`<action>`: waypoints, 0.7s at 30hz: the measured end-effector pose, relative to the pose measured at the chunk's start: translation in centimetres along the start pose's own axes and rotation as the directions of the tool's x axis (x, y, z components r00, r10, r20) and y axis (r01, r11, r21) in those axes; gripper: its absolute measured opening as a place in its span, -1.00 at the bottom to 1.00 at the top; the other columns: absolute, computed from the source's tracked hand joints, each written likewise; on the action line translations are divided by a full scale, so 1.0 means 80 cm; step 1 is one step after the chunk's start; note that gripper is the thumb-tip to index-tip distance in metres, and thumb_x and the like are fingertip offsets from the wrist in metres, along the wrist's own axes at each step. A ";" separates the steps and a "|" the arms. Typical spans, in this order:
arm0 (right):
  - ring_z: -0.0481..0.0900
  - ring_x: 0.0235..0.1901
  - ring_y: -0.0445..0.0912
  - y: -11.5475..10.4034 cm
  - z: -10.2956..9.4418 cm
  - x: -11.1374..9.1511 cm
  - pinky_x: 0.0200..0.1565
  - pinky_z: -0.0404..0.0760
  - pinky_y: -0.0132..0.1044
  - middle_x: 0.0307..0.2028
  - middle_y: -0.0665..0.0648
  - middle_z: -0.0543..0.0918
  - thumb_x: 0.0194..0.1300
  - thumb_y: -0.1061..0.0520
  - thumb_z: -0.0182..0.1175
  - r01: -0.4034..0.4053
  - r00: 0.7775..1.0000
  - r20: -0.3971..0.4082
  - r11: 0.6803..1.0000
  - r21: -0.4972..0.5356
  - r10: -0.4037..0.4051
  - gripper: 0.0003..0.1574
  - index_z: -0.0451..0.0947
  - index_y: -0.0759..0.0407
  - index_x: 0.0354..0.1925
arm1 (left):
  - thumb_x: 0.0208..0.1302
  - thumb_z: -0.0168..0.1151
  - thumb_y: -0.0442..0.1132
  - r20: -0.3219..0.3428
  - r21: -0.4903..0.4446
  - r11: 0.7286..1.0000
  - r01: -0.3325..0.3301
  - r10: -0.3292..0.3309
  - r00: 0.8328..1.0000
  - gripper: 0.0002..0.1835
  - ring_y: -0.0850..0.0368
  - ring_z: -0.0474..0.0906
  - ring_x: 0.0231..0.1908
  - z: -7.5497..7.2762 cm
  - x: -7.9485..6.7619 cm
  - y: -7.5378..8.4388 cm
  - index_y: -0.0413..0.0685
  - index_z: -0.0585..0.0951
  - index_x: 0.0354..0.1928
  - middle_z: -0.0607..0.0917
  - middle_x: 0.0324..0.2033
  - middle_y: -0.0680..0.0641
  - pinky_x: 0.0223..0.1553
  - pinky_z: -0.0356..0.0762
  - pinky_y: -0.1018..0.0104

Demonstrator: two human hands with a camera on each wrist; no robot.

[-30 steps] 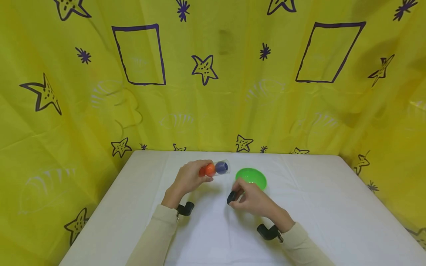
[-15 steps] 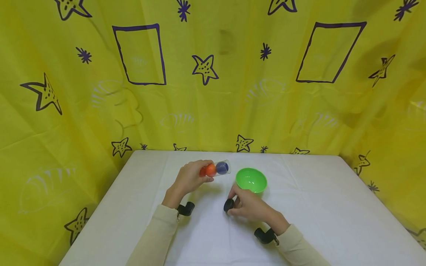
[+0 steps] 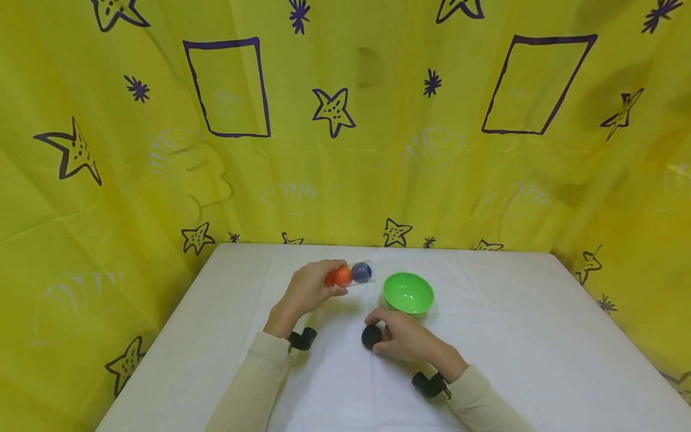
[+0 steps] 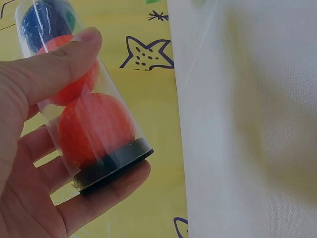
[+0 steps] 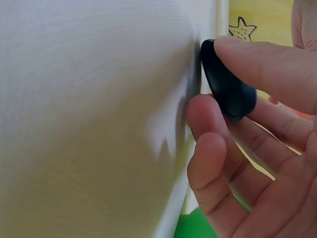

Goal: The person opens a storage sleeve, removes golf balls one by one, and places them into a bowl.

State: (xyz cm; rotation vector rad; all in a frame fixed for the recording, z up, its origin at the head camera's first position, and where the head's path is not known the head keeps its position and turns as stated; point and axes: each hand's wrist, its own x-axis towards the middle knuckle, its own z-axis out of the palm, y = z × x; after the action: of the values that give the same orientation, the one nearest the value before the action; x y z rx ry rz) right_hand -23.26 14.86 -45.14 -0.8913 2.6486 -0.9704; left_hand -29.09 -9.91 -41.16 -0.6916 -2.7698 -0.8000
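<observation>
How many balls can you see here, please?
3, all in the clear tube: blue ball, middle red ball and bottom red ball by the black base.

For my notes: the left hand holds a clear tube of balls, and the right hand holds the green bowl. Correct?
Not quite: the head view shows the right hand holding a black cap, with the green bowl beyond it. The left hand does hold the clear tube of balls.

the clear tube (image 4: 102,85) was tipped nearly sideways above the counter (image 3: 540,336), its black base (image 4: 116,163) at one end, two orange-red balls (image 4: 96,126) and a blue ball (image 3: 361,273) lined up inside. the round black cap (image 3: 371,337) was near, apart from it.
</observation>
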 end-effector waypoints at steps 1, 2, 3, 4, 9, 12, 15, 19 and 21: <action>0.43 -0.48 -0.30 0.001 0.000 0.000 -0.33 0.48 -0.40 -0.39 -0.01 0.56 0.17 0.26 0.47 0.002 1.000 0.002 1.000 -0.011 -0.002 -0.44 0.56 0.24 0.14 | 0.11 0.58 -0.11 0.002 -0.001 1.000 0.002 -0.002 1.000 -0.42 -0.01 0.66 -0.06 0.000 0.000 0.000 0.07 0.65 0.21 0.76 0.05 -0.02 -0.01 0.60 0.02; 0.42 -0.47 -0.30 0.001 0.001 0.000 -0.31 0.47 -0.40 -0.39 -0.01 0.55 0.17 0.25 0.47 0.003 1.000 0.003 1.000 -0.022 -0.003 -0.44 0.57 0.23 0.14 | 0.12 0.57 -0.11 0.004 0.001 1.000 0.002 -0.002 1.000 -0.42 -0.02 0.66 -0.05 0.000 0.000 0.000 0.07 0.65 0.22 0.76 0.06 -0.03 0.00 0.60 0.01; 0.41 -0.46 -0.30 0.002 0.001 0.000 -0.30 0.46 -0.40 -0.38 -0.01 0.54 0.18 0.25 0.47 0.004 1.000 0.003 0.999 -0.032 -0.004 -0.44 0.57 0.22 0.15 | 0.12 0.57 -0.11 0.007 0.002 1.000 0.002 -0.002 1.000 -0.41 -0.02 0.66 -0.05 0.000 0.001 0.001 0.06 0.64 0.22 0.76 0.06 -0.03 0.00 0.60 0.01; 0.41 -0.45 -0.30 0.003 0.001 0.000 -0.29 0.45 -0.40 -0.37 -0.01 0.54 0.17 0.25 0.47 0.008 1.000 0.003 0.999 -0.039 -0.007 -0.45 0.58 0.21 0.14 | 0.12 0.57 -0.11 0.007 0.004 1.000 0.001 -0.001 1.000 -0.41 -0.03 0.66 -0.04 0.000 0.001 0.001 0.06 0.64 0.23 0.76 0.07 -0.03 0.00 0.60 0.01; 0.41 -0.42 -0.28 0.007 0.004 -0.001 -0.28 0.45 -0.41 -0.34 -0.01 0.52 0.16 0.27 0.47 0.028 1.000 -0.008 0.998 -0.054 -0.029 -0.47 0.58 0.21 0.10 | 0.12 0.57 -0.10 0.010 0.009 1.000 -0.004 0.003 1.000 -0.41 -0.03 0.67 -0.04 0.000 0.001 0.002 0.06 0.64 0.23 0.75 0.08 -0.03 0.00 0.61 0.01; 0.42 -0.40 -0.27 0.009 0.006 -0.002 -0.27 0.46 -0.41 -0.30 -0.02 0.52 0.16 0.26 0.47 0.033 0.999 -0.010 0.998 -0.057 -0.033 -0.48 0.57 0.21 0.09 | 0.12 0.57 -0.10 0.015 0.002 1.000 -0.001 0.001 1.000 -0.40 -0.02 0.66 -0.04 0.000 0.001 0.002 0.06 0.64 0.24 0.75 0.08 -0.03 0.00 0.61 0.02; 0.42 -0.39 -0.27 0.010 0.007 -0.001 -0.25 0.48 -0.41 -0.26 -0.01 0.51 0.16 0.26 0.47 0.029 1.000 -0.003 0.998 -0.062 -0.030 -0.49 0.57 0.20 0.08 | 0.12 0.57 -0.10 0.014 0.006 1.000 -0.004 0.004 1.000 -0.41 0.00 0.66 -0.06 0.001 0.001 0.001 0.06 0.64 0.23 0.76 0.06 -0.03 -0.01 0.61 0.04; 0.43 -0.38 -0.27 0.010 0.007 0.000 -0.24 0.49 -0.41 -0.24 0.01 0.50 0.17 0.26 0.46 0.021 1.000 0.007 0.998 -0.062 -0.021 -0.50 0.56 0.19 0.07 | 0.13 0.57 -0.10 0.009 0.016 1.000 -0.012 0.012 1.000 -0.42 0.00 0.67 -0.08 0.001 0.001 0.001 0.05 0.64 0.22 0.76 0.05 -0.03 -0.04 0.61 0.05; 0.42 -0.39 -0.27 0.010 0.008 0.000 -0.24 0.48 -0.41 -0.25 0.02 0.49 0.17 0.26 0.46 0.021 1.000 0.011 0.998 -0.060 -0.020 -0.50 0.56 0.20 0.07 | 0.12 0.57 -0.09 0.008 0.017 1.000 -0.013 0.013 1.000 -0.42 0.00 0.67 -0.08 0.001 0.000 0.002 0.06 0.64 0.22 0.76 0.05 -0.03 -0.05 0.62 0.04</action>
State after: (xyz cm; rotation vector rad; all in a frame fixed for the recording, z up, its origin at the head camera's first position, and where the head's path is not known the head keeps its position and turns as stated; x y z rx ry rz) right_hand -23.44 15.00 -46.10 -0.9351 2.6783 -0.8927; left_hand -29.04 -9.76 -41.18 -0.7100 -2.7726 -0.7725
